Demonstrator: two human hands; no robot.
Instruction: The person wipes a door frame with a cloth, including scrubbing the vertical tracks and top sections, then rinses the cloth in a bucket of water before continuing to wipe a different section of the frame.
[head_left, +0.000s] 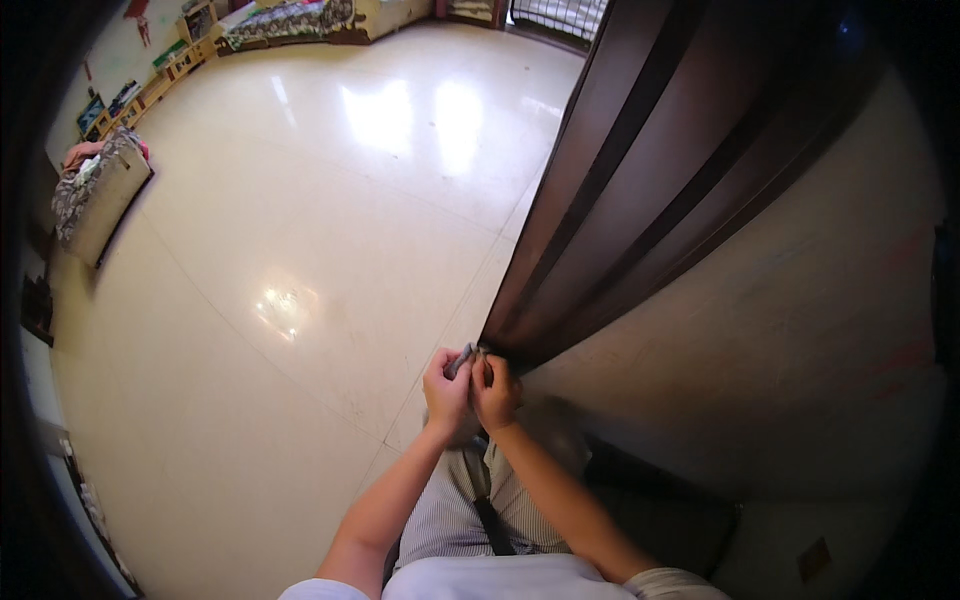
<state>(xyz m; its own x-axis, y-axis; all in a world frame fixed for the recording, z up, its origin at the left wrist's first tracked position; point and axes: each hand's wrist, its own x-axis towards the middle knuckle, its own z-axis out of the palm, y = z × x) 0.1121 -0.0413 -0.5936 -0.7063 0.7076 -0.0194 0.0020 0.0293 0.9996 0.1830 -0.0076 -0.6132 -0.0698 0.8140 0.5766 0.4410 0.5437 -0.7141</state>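
My left hand (448, 388) and my right hand (495, 391) are close together in front of my knees, fingers curled. Between them they pinch a small piece of grey cloth (459, 361), mostly hidden by the fingers. Just beyond the hands, the lower end of a tall dark brown panel (600, 187) with darker vertical bands comes down beside my right hand. It looks like a door, though a curtain cannot be ruled out. Whether the fingers touch it is unclear.
To the right of the panel runs a pale, scuffed wall (787, 300). Shiny cream floor tiles (300, 225) spread ahead and left. A patterned sofa seat (105, 195) stands at left, a low wooden cabinet (161, 82) behind it, and another patterned seat (292, 26) farther back.
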